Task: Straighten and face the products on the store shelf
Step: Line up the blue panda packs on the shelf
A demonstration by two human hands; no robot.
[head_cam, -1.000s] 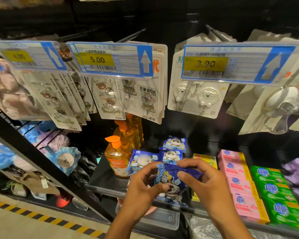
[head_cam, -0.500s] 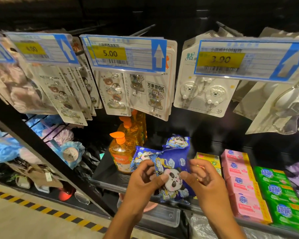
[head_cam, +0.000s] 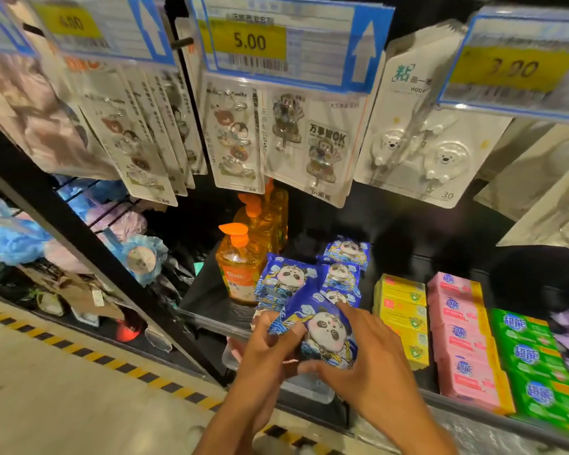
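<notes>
Both hands are holding one blue panda packet (head_cam: pixel 326 330) over the front edge of the black shelf (head_cam: pixel 206 303), near six o'clock in the view. The left hand (head_cam: pixel 266 356) is gripping the packet at its nine o'clock side, with the thumb pressing on the printed face and the other fingers curling behind. The right hand (head_cam: pixel 368 359) is pinching it from four o'clock. Its forefinger is lying along the right edge and its thumb is tucking under the bottom edge. The packet is facing the camera, panda side out and a little askew. Whether it is resting on the shelf or being held just above it cannot be told.

At the packet's twelve o'clock, more panda packets (head_cam: pixel 284 279) are lying on the shelf, overlapping one another. An orange soap bottle (head_cam: pixel 240 270) is standing at ten o'clock, just beside them. At three o'clock, yellow boxes (head_cam: pixel 401 310) are sitting in a row, with pink boxes (head_cam: pixel 460 336) and green boxes (head_cam: pixel 529 359) beyond. Cards of hooks (head_cam: pixel 408 152) are hanging overhead behind a 5.00 price tag (head_cam: pixel 276 44).
</notes>
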